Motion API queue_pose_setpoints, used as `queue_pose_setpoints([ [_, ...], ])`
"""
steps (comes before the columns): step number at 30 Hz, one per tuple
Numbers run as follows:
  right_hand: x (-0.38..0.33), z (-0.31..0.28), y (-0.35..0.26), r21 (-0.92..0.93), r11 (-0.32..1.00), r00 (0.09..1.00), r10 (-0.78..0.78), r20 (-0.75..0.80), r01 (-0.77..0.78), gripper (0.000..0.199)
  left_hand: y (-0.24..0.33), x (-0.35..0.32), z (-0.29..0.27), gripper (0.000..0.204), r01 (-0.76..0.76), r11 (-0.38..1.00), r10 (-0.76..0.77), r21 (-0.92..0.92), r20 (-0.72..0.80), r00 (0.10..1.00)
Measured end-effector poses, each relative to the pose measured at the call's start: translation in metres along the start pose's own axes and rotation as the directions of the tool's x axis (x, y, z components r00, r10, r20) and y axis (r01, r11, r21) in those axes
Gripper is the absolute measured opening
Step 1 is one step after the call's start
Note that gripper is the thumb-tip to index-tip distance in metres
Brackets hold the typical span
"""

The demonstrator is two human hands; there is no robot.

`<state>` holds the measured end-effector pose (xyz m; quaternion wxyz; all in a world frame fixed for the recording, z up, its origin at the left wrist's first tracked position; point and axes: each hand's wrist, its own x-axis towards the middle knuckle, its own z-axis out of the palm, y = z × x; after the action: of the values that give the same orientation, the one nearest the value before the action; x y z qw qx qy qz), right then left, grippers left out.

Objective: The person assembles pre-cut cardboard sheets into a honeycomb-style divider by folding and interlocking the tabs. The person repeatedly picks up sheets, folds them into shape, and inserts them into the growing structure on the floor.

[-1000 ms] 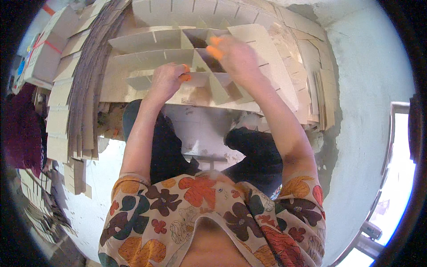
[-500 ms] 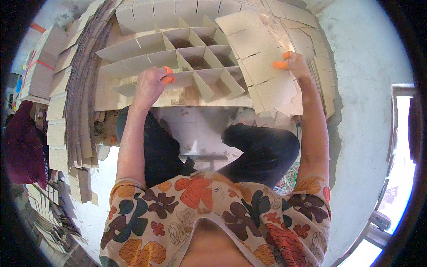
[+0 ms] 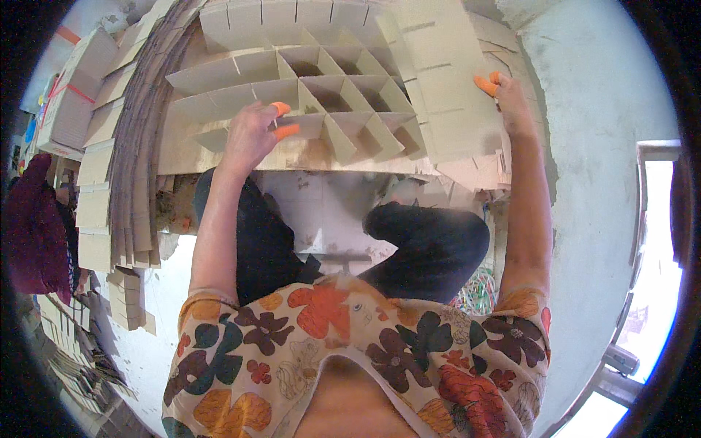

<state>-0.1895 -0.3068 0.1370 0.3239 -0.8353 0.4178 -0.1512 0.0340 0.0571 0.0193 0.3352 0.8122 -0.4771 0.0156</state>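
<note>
At the upper centre of the frame, a cardboard grid (image 3: 339, 139) is seen standing on the table (image 3: 179, 150), its open cells formed by crossing strips. Compared with a second ago, when the right hand (image 3: 513, 102) was seen over those cells, the hand is now placed at the right edge of a slotted sheet (image 3: 445, 80), upper right of the frame. Since half a second ago the sheet has been shifted and is blurred, its upper end now carried out of the frame's top. The right hand's covered fingertips are set close together at that edge; whether cardboard is pinched between them cannot be told.

The left hand (image 3: 252, 131) is kept at the near strip (image 3: 312, 128), left of the cells. Its orange-covered fingertips are parted more widely than half a second ago, with the strip's upper edge between them; whether it is gripped cannot be told.

The cells are thus left uncovered by the right hand, and since the long strips are uncrossed toward the left, the grid is judged only partly divided.
</note>
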Motion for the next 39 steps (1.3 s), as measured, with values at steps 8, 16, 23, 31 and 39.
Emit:
queue_pose_setpoints([
  [8, -0.01, 0.003, -0.069, 0.049, 0.958, 0.871, -0.235, -0.431, 0.283, 0.032, 0.007, -0.01, -0.024, 0.044, 0.042, 0.998, -0.033, 0.048, -0.172, 0.985],
  [16, -0.07, 0.111, -0.171, -0.053, 0.801, 0.801, -0.59, 0.098, 0.597, 0.046, -0.034, -0.036, -0.042, 0.031, 0.018, 0.986, 0.011, 0.164, -0.174, 0.985],
  [23, -0.057, 0.188, -0.186, -0.012, 0.69, 0.687, -0.719, 0.102, 0.724, 0.045, -0.052, -0.035, -0.027, 0.016, 0.013, 1.0, -0.009, 0.018, -0.181, 0.983],
  [31, -0.055, 0.226, -0.185, -0.08, 0.625, 0.625, -0.749, 0.22, 0.777, 0.023, -0.046, -0.031, -0.027, 0.016, 0.024, 1.0, -0.023, 0.005, -0.167, 0.986],
  [39, -0.05, 0.273, -0.178, -0.021, 0.61, 0.558, -0.71, 0.43, 0.792, 0.017, -0.048, -0.028, -0.026, 0.017, 0.04, 0.999, -0.037, 0.013, -0.175, 0.984],
])
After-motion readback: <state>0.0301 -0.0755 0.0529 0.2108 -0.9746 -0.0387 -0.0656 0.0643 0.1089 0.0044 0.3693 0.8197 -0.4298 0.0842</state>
